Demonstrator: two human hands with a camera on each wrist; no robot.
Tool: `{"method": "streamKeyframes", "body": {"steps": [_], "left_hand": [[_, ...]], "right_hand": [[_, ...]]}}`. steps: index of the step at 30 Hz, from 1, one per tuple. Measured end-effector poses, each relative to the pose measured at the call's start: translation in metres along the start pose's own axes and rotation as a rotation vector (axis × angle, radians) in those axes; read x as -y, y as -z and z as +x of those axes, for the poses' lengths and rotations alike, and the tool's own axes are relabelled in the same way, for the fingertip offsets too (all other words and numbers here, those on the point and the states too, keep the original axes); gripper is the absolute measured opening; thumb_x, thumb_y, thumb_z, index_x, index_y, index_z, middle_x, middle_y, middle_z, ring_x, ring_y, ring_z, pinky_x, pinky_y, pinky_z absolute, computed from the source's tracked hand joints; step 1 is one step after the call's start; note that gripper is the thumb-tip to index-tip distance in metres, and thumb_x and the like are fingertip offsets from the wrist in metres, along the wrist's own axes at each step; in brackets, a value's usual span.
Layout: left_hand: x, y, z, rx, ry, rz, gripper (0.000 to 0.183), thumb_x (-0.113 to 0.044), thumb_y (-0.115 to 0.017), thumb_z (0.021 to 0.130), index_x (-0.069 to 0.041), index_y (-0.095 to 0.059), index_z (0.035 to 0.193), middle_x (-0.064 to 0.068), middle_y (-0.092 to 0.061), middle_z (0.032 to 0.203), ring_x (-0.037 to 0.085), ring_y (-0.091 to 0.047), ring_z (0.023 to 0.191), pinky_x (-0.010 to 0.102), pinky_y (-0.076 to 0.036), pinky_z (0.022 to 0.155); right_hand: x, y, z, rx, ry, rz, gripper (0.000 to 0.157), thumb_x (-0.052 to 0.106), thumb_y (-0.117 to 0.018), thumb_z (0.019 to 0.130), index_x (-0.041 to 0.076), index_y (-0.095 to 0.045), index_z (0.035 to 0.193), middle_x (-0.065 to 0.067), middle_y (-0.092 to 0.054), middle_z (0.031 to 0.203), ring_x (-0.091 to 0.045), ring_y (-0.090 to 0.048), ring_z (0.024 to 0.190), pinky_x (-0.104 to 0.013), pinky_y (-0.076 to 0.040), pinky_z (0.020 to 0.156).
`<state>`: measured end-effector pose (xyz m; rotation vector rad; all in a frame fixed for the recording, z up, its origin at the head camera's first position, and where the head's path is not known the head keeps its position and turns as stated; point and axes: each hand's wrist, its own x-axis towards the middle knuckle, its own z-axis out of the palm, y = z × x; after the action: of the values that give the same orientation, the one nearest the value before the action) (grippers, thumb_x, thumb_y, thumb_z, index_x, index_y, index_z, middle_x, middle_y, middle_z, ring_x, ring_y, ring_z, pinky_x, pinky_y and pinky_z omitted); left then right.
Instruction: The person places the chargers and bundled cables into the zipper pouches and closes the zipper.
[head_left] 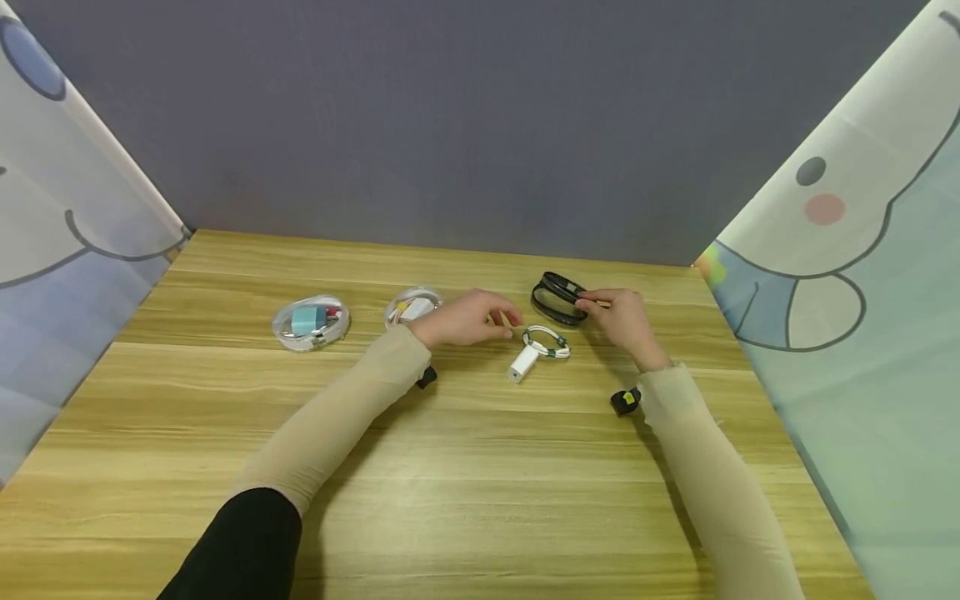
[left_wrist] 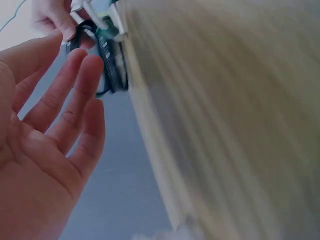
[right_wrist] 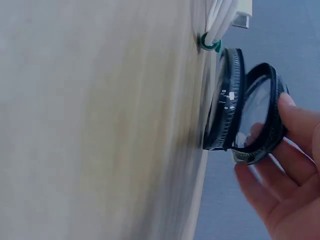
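A round clear zip case [head_left: 558, 312] with black rims stands open like a clamshell at the back of the table. My right hand [head_left: 618, 321] pinches the rim of its raised half between thumb and fingers. In the right wrist view both halves of the case [right_wrist: 230, 102] show toothed black edges and see-through panels. In front of the case lies a white coiled cable [head_left: 555, 352] with green ties, beside a white charger plug [head_left: 522, 364]. My left hand [head_left: 472, 318] hovers just left of the coil, fingers relaxed and holding nothing.
Farther left, a round clear case [head_left: 311, 323] holds a light blue charger and a cable. Another clear case [head_left: 412, 307] with a white charger sits partly behind my left hand. A grey panel [head_left: 450, 125] rises at the table's back edge, with printed cloths at both sides.
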<state>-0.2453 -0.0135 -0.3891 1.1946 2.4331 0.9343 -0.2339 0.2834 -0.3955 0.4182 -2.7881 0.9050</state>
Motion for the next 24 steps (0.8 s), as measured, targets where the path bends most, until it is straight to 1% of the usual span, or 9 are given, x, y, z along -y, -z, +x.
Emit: {"method": "streamKeyframes", "body": {"steps": [2, 3, 5, 7, 10, 15, 20, 22, 24], "left_hand": [[0.001, -0.003, 0.006, 0.015, -0.005, -0.015, 0.027, -0.014, -0.069, 0.095, -0.012, -0.07, 0.122, -0.001, -0.068, 0.12, 0.008, -0.064, 0.096, 0.027, -0.051, 0.088], [0.002, -0.004, 0.008, 0.022, -0.004, -0.02, 0.027, -0.012, -0.07, 0.094, -0.012, -0.071, 0.122, -0.001, -0.067, 0.121, 0.008, -0.064, 0.096, 0.027, -0.051, 0.088], [0.002, -0.007, 0.013, 0.032, -0.004, -0.026, 0.028, -0.01, -0.071, 0.093, -0.013, -0.072, 0.121, -0.001, -0.067, 0.121, 0.008, -0.064, 0.095, 0.026, -0.051, 0.088], [0.001, -0.008, 0.017, 0.045, -0.001, -0.015, 0.029, -0.008, -0.073, 0.092, -0.014, -0.072, 0.12, 0.0, -0.067, 0.119, 0.009, -0.064, 0.093, 0.026, -0.051, 0.086], [-0.002, -0.011, 0.022, 0.07, 0.008, -0.008, 0.03, -0.006, -0.075, 0.089, -0.015, -0.074, 0.118, -0.001, -0.069, 0.113, 0.009, -0.064, 0.091, 0.025, -0.052, 0.082], [-0.004, -0.014, 0.028, 0.09, 0.042, -0.072, 0.026, -0.002, -0.076, 0.087, -0.012, -0.076, 0.111, 0.001, -0.071, 0.101, 0.01, -0.066, 0.087, 0.022, -0.054, 0.074], [-0.001, -0.017, 0.031, 0.099, 0.053, -0.127, 0.026, -0.003, -0.079, 0.085, -0.009, -0.076, 0.109, 0.0, -0.071, 0.096, 0.011, -0.066, 0.086, 0.023, -0.055, 0.074], [-0.001, -0.017, 0.033, 0.092, 0.044, -0.119, 0.026, -0.002, -0.079, 0.084, -0.009, -0.076, 0.109, 0.0, -0.071, 0.094, 0.011, -0.066, 0.085, 0.022, -0.054, 0.074], [-0.002, -0.017, 0.034, 0.081, 0.025, -0.092, 0.026, -0.002, -0.079, 0.084, -0.009, -0.076, 0.109, 0.0, -0.072, 0.096, 0.01, -0.066, 0.084, 0.022, -0.054, 0.074]], "right_hand": [[0.001, -0.001, 0.0, -0.02, -0.011, -0.002, 0.025, 0.02, -0.07, 0.095, 0.003, -0.076, 0.111, -0.017, -0.073, 0.106, -0.03, -0.065, 0.068, -0.037, -0.048, 0.063], [0.001, -0.001, 0.0, -0.025, -0.013, -0.002, 0.025, 0.02, -0.07, 0.095, 0.003, -0.076, 0.112, -0.016, -0.073, 0.106, -0.027, -0.061, 0.065, -0.036, -0.044, 0.062], [0.001, -0.001, 0.001, -0.03, -0.017, -0.005, 0.024, 0.02, -0.07, 0.095, 0.005, -0.077, 0.112, -0.015, -0.073, 0.107, -0.018, -0.058, 0.063, -0.032, -0.042, 0.063], [0.002, -0.002, 0.001, -0.022, -0.015, -0.011, 0.023, 0.018, -0.069, 0.095, 0.005, -0.077, 0.112, -0.015, -0.073, 0.107, -0.013, -0.048, 0.052, -0.032, -0.04, 0.058], [0.001, -0.002, 0.0, 0.0, -0.019, -0.015, 0.021, 0.015, -0.069, 0.095, 0.006, -0.076, 0.113, -0.015, -0.073, 0.109, -0.011, -0.032, 0.043, -0.032, -0.036, 0.053], [-0.001, -0.004, -0.004, 0.026, -0.013, -0.01, 0.021, 0.01, -0.068, 0.095, 0.005, -0.075, 0.115, -0.017, -0.071, 0.113, -0.009, -0.028, 0.043, -0.03, -0.035, 0.052], [-0.003, -0.004, -0.008, 0.022, -0.02, 0.024, 0.021, 0.008, -0.066, 0.096, 0.004, -0.075, 0.115, -0.018, -0.072, 0.11, -0.009, -0.028, 0.042, -0.028, -0.035, 0.049], [-0.003, -0.003, -0.008, 0.016, -0.023, 0.033, 0.021, 0.008, -0.066, 0.097, 0.004, -0.075, 0.115, -0.017, -0.073, 0.107, -0.01, -0.028, 0.042, -0.027, -0.033, 0.046], [-0.003, -0.002, -0.007, 0.01, -0.017, 0.037, 0.02, 0.009, -0.066, 0.096, 0.005, -0.075, 0.114, -0.016, -0.073, 0.105, -0.011, -0.029, 0.042, -0.026, -0.032, 0.045]]}}
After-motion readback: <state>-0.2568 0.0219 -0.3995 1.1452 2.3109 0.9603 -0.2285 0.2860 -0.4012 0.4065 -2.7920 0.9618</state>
